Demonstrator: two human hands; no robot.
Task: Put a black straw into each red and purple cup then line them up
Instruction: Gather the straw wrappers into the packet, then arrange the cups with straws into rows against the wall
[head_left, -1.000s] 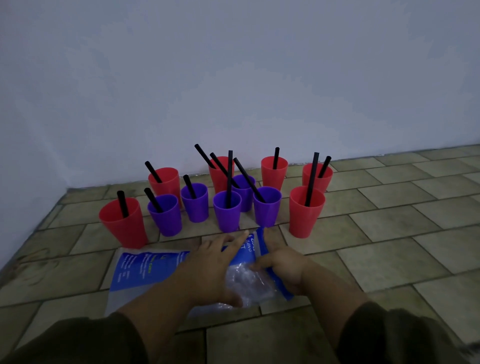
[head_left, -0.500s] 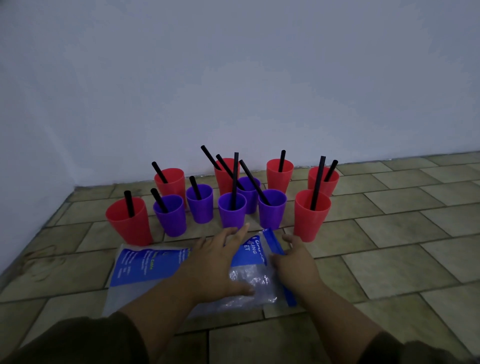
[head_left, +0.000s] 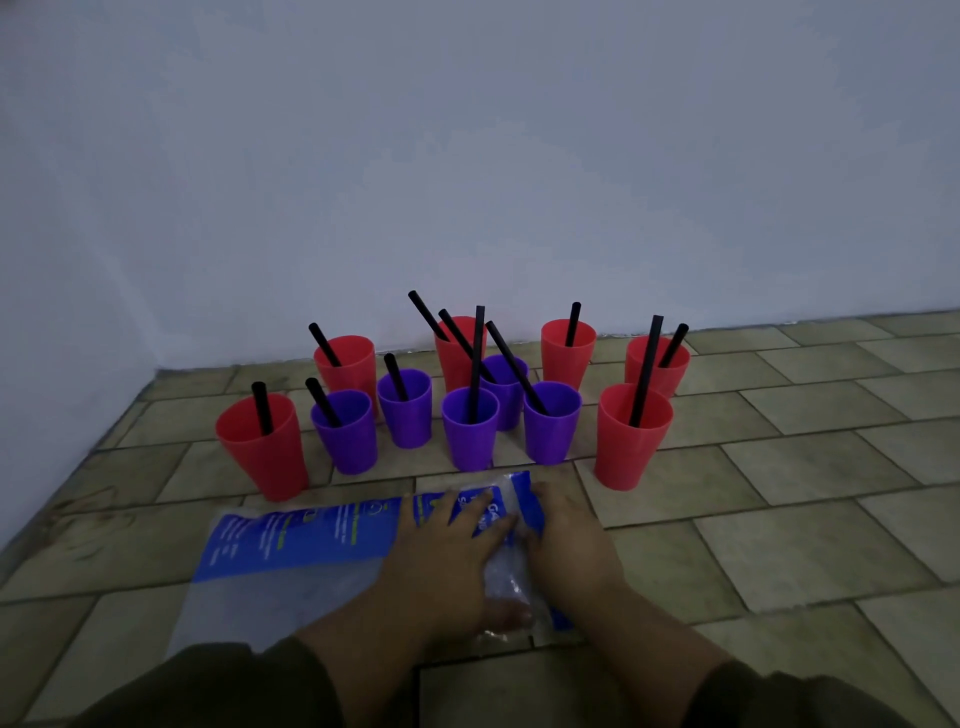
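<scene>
Several red and purple cups stand in a loose cluster near the wall, each with a black straw in it. The nearest red cups are at the left (head_left: 262, 452) and the right (head_left: 629, 441). Purple cups (head_left: 470, 439) fill the middle, and a long straw (head_left: 475, 364) leans out of one. A blue and clear plastic bag (head_left: 291, 540) lies flat on the floor in front of them. My left hand (head_left: 447, 551) presses flat on the bag's right part with fingers spread. My right hand (head_left: 566, 540) rests beside it on the bag's right end, fingers lying forward.
The floor is made of beige tiles (head_left: 810, 551). A pale wall (head_left: 467, 182) runs behind the cups and along the left side. The front red cups stand a short way beyond my fingertips.
My right hand went from curled at the bag's edge to fingers stretched out on the bag, close beside my left hand. My left hand stays pressed on the bag. The cups have not moved.
</scene>
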